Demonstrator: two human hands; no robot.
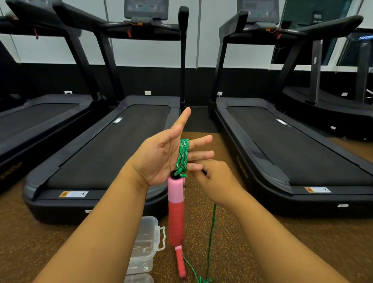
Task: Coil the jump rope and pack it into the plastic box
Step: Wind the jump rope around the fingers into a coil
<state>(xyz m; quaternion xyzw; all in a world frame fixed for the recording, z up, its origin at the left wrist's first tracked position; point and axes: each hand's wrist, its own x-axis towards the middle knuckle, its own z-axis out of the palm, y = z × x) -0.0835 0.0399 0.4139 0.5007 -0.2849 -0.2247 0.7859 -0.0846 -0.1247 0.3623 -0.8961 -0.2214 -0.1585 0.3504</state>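
rope half wound on the left hand

the left hand (160, 157) was spread flat, grip released, with the green jump rope (183, 154) looped around its fingers and a pink handle (176, 207) hanging below. the right hand (214, 180) pinched the rope. the plastic box (145, 240) sat on the floor (248, 245), a second handle (181, 264) beside it.

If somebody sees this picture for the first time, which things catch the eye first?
The bright green braided rope looped around the open left hand at centre, with a pink foam handle hanging beneath. The right hand pinches the rope beside it. A clear plastic box lies on the brown floor below, and black treadmills fill the background.
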